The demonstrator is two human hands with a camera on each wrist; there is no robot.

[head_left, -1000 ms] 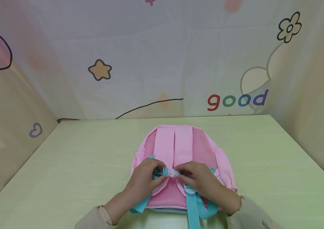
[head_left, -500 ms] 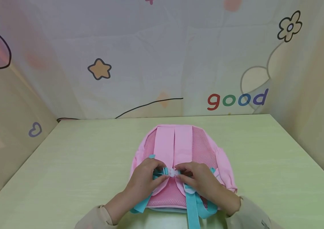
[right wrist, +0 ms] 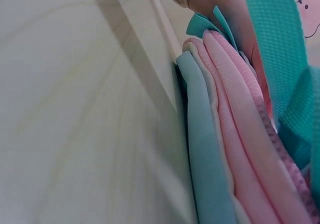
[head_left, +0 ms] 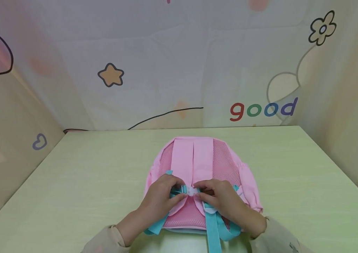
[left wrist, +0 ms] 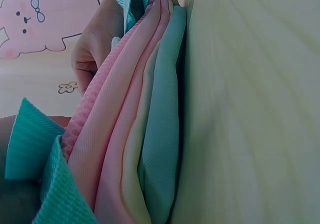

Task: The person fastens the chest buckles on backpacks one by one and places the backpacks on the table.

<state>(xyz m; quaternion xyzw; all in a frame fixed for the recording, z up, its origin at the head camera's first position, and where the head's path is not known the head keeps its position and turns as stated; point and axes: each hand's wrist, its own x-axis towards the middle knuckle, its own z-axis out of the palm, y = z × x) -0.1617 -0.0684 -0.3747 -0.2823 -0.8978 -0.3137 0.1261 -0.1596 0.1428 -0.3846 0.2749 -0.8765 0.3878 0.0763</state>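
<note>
A pink backpack (head_left: 182, 161) lies on the table with its mesh back and two shoulder straps facing up. Across the straps sits a small pale buckle (head_left: 191, 190) on teal webbing. My left hand (head_left: 160, 198) pinches the buckle's left end between thumb and fingers. At its right end, my right hand (head_left: 223, 198) pinches in the same way, partly covering the webbing. Whether the buckle's halves are fully joined cannot be seen. The left wrist view shows the backpack's layered bottom edge (left wrist: 120, 119) with a teal strap (left wrist: 30, 139) close up; in the right wrist view, teal webbing (right wrist: 280, 38) hangs in front.
A loose teal strap (head_left: 212, 232) runs from the backpack toward the table's near edge. The pale green table (head_left: 97, 175) extends on both sides. Behind it and at the sides hangs a printed cloth backdrop (head_left: 153, 70).
Both hands stay at the buckle with almost the same grip. The whole head view has shifted very slightly; the backpack keeps its place on the table.
</note>
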